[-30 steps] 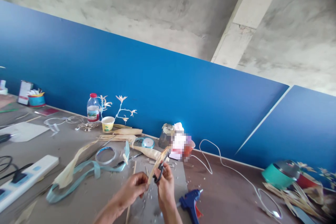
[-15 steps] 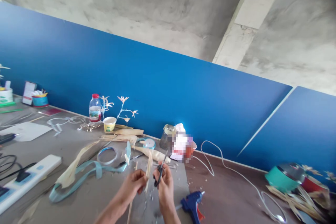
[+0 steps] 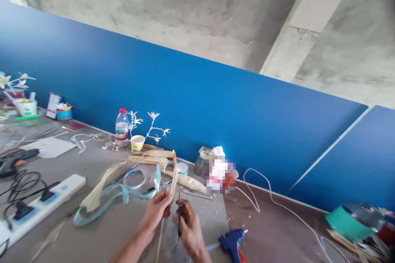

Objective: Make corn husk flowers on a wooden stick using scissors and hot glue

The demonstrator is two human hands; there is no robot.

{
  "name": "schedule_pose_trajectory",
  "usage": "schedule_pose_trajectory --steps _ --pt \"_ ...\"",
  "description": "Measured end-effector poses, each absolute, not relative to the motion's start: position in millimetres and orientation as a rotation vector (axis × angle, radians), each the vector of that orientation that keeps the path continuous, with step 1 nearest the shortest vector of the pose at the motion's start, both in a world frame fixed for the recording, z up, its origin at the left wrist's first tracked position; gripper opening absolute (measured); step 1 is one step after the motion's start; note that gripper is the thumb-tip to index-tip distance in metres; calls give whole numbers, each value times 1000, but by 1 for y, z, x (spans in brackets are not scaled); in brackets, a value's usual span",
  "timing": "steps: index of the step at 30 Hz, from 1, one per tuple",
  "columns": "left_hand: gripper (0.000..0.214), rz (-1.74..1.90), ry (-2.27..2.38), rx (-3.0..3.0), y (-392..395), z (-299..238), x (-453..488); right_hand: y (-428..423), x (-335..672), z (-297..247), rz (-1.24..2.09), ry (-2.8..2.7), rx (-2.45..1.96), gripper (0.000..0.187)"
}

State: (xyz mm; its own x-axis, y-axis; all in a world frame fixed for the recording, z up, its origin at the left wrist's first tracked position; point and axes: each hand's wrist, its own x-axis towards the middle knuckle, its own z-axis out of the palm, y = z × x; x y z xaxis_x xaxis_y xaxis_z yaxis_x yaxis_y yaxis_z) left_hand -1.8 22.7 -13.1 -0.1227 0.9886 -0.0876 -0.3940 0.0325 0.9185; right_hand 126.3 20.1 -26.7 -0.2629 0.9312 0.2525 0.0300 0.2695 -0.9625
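Note:
My left hand (image 3: 158, 208) pinches a pale dried husk strip (image 3: 174, 172) and holds it upright above the grey table (image 3: 101, 230). My right hand (image 3: 190, 230) grips black scissors (image 3: 179, 213), blades pointing up beside the strip's lower part. A thin wooden stick (image 3: 160, 238) lies on the table under my left hand. Both hands sit at the bottom middle of the view.
A blue glue gun (image 3: 231, 245) lies right of my hands, with a white cord (image 3: 268, 201) beyond. Light blue ribbon (image 3: 101, 201), tape rolls (image 3: 134, 178), husks, a water bottle (image 3: 122, 125), a yellow cup (image 3: 137, 143) and a power strip (image 3: 43, 205) lie left. A blue partition (image 3: 200, 102) backs the table.
The husk strip has turned from hanging down to standing upright in my left hand. The scissors have dropped lower and now point straight up. The camera has panned slightly left.

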Motion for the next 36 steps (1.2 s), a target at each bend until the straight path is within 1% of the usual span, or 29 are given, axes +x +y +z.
schedule_pose_trajectory --steps 3,8,15,23,36 --pt "34 1430 1044 808 22 -11 -2 18 124 -24 1134 -1640 -981 20" --pt "38 1401 1036 800 19 -6 -1 14 120 -22 1160 -1662 -967 23" --pt "41 1352 1005 806 18 -5 1 17 120 -26 1191 -1612 -914 18" --pt "40 1319 972 860 20 -11 2 18 118 -25 1225 -1529 -810 18" --pt "39 1342 1053 851 17 -2 1 18 119 -23 1171 -1546 -913 17"
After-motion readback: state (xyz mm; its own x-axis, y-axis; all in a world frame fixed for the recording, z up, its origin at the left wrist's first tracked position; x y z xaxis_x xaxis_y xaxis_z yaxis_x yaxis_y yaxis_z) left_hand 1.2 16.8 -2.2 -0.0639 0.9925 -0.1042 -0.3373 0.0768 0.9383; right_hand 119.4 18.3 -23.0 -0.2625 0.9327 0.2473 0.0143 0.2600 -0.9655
